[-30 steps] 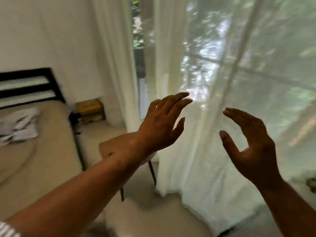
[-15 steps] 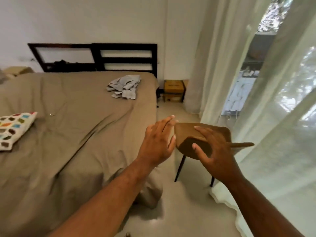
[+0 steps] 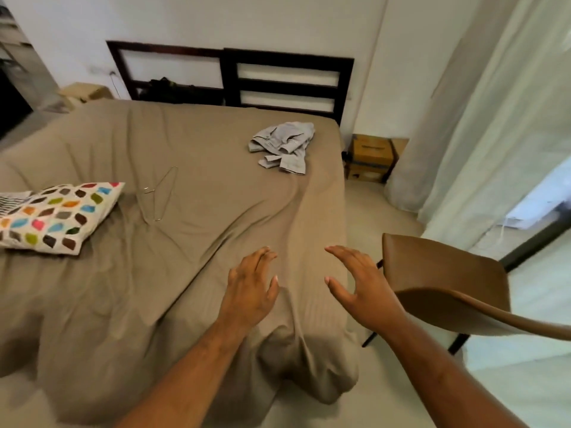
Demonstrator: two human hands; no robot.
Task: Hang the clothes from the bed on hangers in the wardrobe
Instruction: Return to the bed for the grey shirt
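The left hand (image 3: 250, 291) and right hand (image 3: 361, 288) are over the bed's (image 3: 148, 291) near right corner, fingers spread, holding nothing. A crumpled grey shirt (image 3: 282, 146) lies near the far right corner. A wire hanger (image 3: 157, 196) lies mid-bed beside a patterned pillow (image 3: 58, 216). On the floor off that far corner stand stacked cardboard boxes (image 3: 370, 157) — contents hidden.

Count: 1 bed (image 3: 185, 273), 1 grey shirt (image 3: 282, 146), 1 wire hanger (image 3: 157, 195), 1 patterned pillow (image 3: 58, 216), 1 brown chair (image 3: 441, 267). Hands: 2, left hand (image 3: 250, 288) and right hand (image 3: 361, 288).
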